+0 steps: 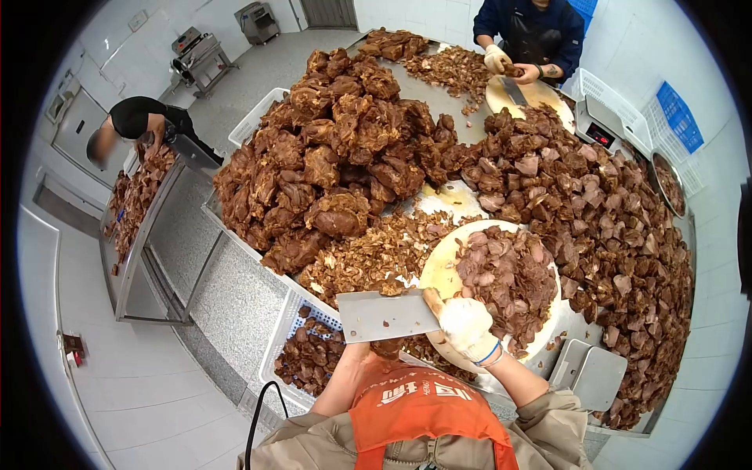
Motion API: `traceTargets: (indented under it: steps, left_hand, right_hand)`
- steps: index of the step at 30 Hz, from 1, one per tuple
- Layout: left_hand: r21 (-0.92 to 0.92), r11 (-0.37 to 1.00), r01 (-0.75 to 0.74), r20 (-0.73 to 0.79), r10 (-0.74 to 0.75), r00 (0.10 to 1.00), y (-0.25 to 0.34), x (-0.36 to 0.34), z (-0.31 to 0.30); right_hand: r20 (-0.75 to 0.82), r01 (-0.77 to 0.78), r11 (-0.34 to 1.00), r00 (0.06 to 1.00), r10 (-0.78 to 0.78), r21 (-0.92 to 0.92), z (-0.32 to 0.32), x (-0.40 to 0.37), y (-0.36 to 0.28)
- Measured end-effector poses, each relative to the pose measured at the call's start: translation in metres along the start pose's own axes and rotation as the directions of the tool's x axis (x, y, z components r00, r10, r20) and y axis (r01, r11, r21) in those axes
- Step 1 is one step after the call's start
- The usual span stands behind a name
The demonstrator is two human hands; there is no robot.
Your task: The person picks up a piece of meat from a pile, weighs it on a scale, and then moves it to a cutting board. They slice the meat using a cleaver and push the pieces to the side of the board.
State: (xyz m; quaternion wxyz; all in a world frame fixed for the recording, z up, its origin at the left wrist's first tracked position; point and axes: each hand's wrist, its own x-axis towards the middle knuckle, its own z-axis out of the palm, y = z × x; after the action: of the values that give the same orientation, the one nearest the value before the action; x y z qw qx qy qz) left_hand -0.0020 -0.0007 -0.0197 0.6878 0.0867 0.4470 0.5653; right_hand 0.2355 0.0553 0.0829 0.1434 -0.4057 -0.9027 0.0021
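Observation:
My right hand (468, 325), in a white glove, grips a cleaver (388, 316) by its wooden handle. The broad blade points left, with small brown bits stuck on it. My left forearm (345, 377) reaches up to the blade, which hides the hand and its fingers. Brown meat pokes out above and below the blade beside that hand. Right of the cleaver, a heap of sliced meat (505, 278) covers much of a round cutting board (439, 270). Small brown scraps (368, 254) lie just beyond the blade.
Large cooked meat chunks (337, 149) form a tall pile ahead; cut pieces (603, 227) spread along the right. A basket (274, 345) of meat stands lower left. Scales (587, 374) sit near my right arm. One co-worker (529, 35) cuts opposite; another person (145, 117) bends at a left table.

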Motion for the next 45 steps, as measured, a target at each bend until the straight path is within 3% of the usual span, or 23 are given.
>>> traceTargets:
  steps: [1,3,4,5,6,7,9,10,12,14,16,23,25,27,31,33,35,38,39,40,42,43,45]
  left_hand:
    - [-0.046,0.999,0.009,-0.040,-0.011,0.999,-0.002,0.001,-0.001]
    - [-0.099,0.986,0.137,0.222,-0.112,0.969,0.021,-0.012,0.016]
    - [-0.060,0.991,0.116,0.266,-0.096,0.959,0.026,-0.014,0.017]
    - [-0.062,0.989,0.134,0.242,-0.116,0.963,0.027,-0.014,0.017]
    - [-0.061,0.986,0.152,0.214,-0.136,0.967,0.028,-0.014,0.015]
    - [-0.071,0.980,0.188,0.389,-0.146,0.910,0.026,-0.007,0.001]
    - [-0.183,0.952,0.244,0.452,-0.139,0.881,0.041,-0.016,0.020]
    - [-0.272,0.925,0.265,0.444,-0.124,0.887,0.041,-0.017,0.024]
    - [-0.352,0.905,0.239,0.286,-0.139,0.948,0.038,-0.013,0.026]
    - [-0.373,0.900,0.224,0.264,-0.128,0.956,0.029,0.004,0.011]
    - [-0.346,0.918,0.194,0.264,-0.103,0.959,0.034,0.007,0.016]
    - [-0.398,0.879,0.262,0.380,-0.102,0.919,0.039,0.009,0.021]
    - [-0.346,0.912,0.221,0.368,-0.084,0.926,0.034,0.014,0.015]
    - [-0.169,0.986,-0.011,0.241,0.052,0.969,0.030,0.015,0.016]
    - [-0.348,0.918,0.192,0.285,-0.091,0.954,0.041,0.012,0.029]
    - [-0.446,0.849,0.281,0.355,-0.121,0.927,0.043,0.015,0.031]
    - [-0.560,0.735,0.382,0.383,-0.180,0.906,0.043,0.016,0.036]
    - [-0.573,0.729,0.374,0.333,-0.210,0.919,0.035,0.021,0.038]
    - [-0.533,0.760,0.371,0.403,-0.158,0.902,0.032,0.026,0.036]
    - [-0.527,0.759,0.383,0.409,-0.169,0.897,0.026,0.026,0.034]
    - [-0.472,0.806,0.358,0.303,-0.233,0.924,0.022,0.025,0.040]
    - [-0.483,0.776,0.405,0.429,-0.193,0.882,0.023,0.024,0.048]
    - [-0.466,0.769,0.438,0.480,-0.196,0.855,0.025,0.009,0.075]
  right_hand:
    - [-0.019,0.006,0.999,1.000,-0.006,-0.040,0.002,0.000,0.002]
    - [-0.034,-0.044,0.997,0.999,0.042,-0.064,0.022,-0.007,0.010]
    - [-0.034,-0.092,0.994,0.995,0.091,-0.052,0.044,-0.017,0.023]
    - [0.081,-0.228,0.973,0.971,0.224,0.048,0.058,-0.023,0.035]
    - [0.166,-0.354,0.935,0.922,0.349,-0.003,0.068,-0.032,0.044]
    - [0.241,-0.477,0.877,0.845,0.477,-0.063,0.077,-0.045,0.050]
    - [0.110,-0.466,0.883,0.882,0.458,0.059,0.089,-0.072,0.059]
    - [0.036,-0.456,0.881,0.890,0.455,0.127,0.086,-0.078,0.053]
    - [0.075,-0.549,0.804,0.833,0.548,0.229,0.095,-0.084,0.049]
    - [0.132,-0.602,0.725,0.792,0.596,0.335,0.074,-0.066,0.036]
    - [0.013,-0.526,0.746,0.821,0.571,0.408,0.072,-0.062,0.027]
    - [0.131,-0.585,0.688,0.794,0.594,0.429,0.073,-0.065,0.013]
    - [0.108,-0.556,0.708,0.813,0.572,0.435,0.067,-0.065,0.010]
    - [0.009,-0.462,0.775,0.861,0.508,0.432,0.067,-0.064,0.010]
    - [-0.048,-0.416,0.815,0.880,0.473,0.403,0.068,-0.064,0.009]
    - [0.126,-0.564,0.668,0.802,0.584,0.486,0.064,-0.061,0.007]
    - [0.148,-0.593,0.618,0.772,0.618,0.516,0.054,-0.062,0.004]
    - [0.155,-0.633,0.578,0.732,0.663,0.515,0.066,-0.088,0.004]
    - [0.134,-0.639,0.596,0.729,0.672,0.486,0.064,-0.092,0.004]
    - [0.197,-0.693,0.488,0.661,0.724,0.530,0.057,-0.097,0.000]
    - [0.166,-0.692,0.479,0.645,0.746,0.540,0.055,-0.112,-0.001]
    - [0.139,-0.686,0.475,0.637,0.758,0.551,0.054,-0.121,-0.002]
    - [0.168,-0.737,0.446,0.593,0.788,0.508,0.061,-0.144,-0.002]
